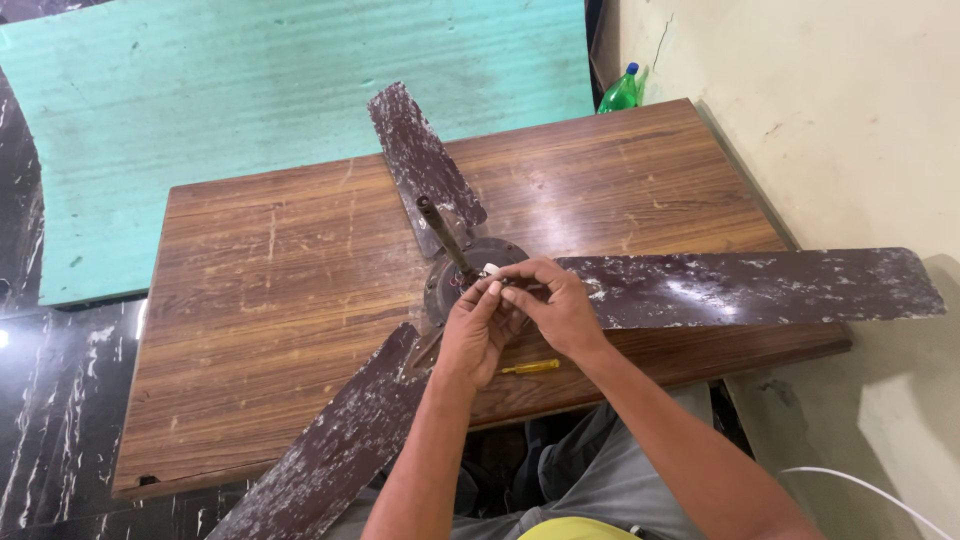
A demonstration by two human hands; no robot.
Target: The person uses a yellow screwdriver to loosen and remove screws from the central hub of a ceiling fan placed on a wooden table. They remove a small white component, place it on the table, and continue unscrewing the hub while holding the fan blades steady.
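The ceiling fan (470, 265) lies on the wooden table (280, 300), motor housing near the table's near edge; its down rod (445, 235) rises tilted toward the far left; three worn brown blades (750, 285) spread far, right and near-left, the right one reaching past the table edge toward the wall.

Both hands meet over the motor hub, just right of the rod's base. The left hand (475, 330) is curled, thumb and forefinger pinched on a small white part (491, 269); whether it is a connector or a capacitor cannot be told. The right hand (555, 305) is likewise curled, fingertips closed against the same spot; what it grips is hidden by the fingers.

A yellow-handled screwdriver (530, 367) lies on the table just near of the hands, untouched; a green bottle (620, 92) stands on the floor beyond the far right corner.

Procedure, as judged: steady the small part with one hand and work it with the other; keep wrists braced on the housing; pull on the body of the part, not the thin leads; keep clear of the overhanging blade so the fan does not tip.
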